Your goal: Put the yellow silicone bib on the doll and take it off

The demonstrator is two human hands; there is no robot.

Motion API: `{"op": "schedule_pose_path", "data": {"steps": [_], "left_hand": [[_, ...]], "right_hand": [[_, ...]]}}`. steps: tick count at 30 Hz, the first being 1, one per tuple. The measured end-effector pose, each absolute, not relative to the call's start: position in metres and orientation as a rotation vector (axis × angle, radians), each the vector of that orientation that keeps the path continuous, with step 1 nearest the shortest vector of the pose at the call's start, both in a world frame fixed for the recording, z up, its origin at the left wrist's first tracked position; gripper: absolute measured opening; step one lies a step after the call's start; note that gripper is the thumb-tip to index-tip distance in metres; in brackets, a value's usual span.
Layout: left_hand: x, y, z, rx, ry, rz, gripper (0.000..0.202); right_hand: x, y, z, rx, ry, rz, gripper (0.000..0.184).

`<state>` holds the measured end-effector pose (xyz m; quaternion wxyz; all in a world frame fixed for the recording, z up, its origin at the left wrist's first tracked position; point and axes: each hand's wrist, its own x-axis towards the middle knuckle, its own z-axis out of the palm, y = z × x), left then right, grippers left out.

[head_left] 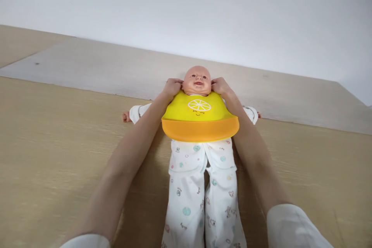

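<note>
A baby doll (197,81) in white patterned pyjamas lies on its back, head away from me, with its arms spread to the sides. A yellow silicone bib (199,114) with an orange catch pocket and a citrus-slice design covers its chest. My left hand (173,87) grips the bib's neck band at the doll's right side of the neck. My right hand (221,86) grips the band at the other side. The band's fastening behind the neck is hidden.
The doll lies on a light wood-grain surface (64,143). Beyond it is a pale grey board (87,73), and a white wall (186,7) rises behind. White sleeves (293,228) show at the bottom of the view.
</note>
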<state>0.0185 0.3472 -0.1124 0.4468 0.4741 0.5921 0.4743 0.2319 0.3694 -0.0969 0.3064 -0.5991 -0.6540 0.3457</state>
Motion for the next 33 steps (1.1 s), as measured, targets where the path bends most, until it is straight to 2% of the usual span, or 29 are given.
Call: {"op": "schedule_pose_path", "data": {"steps": [6,9,14,16,19,21,24,27,30,33], "left_hand": [[0.017,0.350,-0.106,1.136,1.462,1.255,0.015],[0.012,0.341,-0.099,1.154,1.552,1.322,0.014],[-0.018,0.278,-0.083,1.679,1.543,1.367,0.037],[-0.031,0.236,-0.078,2.134,1.391,1.181,0.048],[-0.038,0.178,-0.077,2.772,1.207,0.715,0.063],[-0.033,0.155,-0.075,2.944,1.276,0.548,0.062],[-0.021,0.145,-0.069,3.000,1.488,0.507,0.046],[-0.015,0.148,-0.063,2.925,1.669,0.706,0.041],[-0.016,0.143,-0.071,2.871,1.648,0.844,0.038],[-0.020,0.128,-0.093,2.837,1.547,0.892,0.038]], "right_hand": [[0.247,0.369,-0.087,-1.729,-1.740,0.771,0.010],[0.254,0.355,-0.077,-1.784,-1.687,0.593,0.014],[0.269,0.286,-0.058,-1.373,-1.829,0.410,0.033],[0.282,0.246,-0.055,-1.111,-2.057,0.405,0.049],[0.304,0.192,-0.059,-0.887,-2.410,0.364,0.067],[0.311,0.170,-0.065,-0.908,-2.554,0.289,0.071],[0.306,0.159,-0.070,-1.072,-2.561,0.082,0.058],[0.293,0.159,-0.067,-1.183,-2.482,-0.069,0.037],[0.285,0.153,-0.067,-1.217,-2.481,-0.127,0.033],[0.286,0.141,-0.077,-1.201,-2.497,-0.150,0.037]]}}
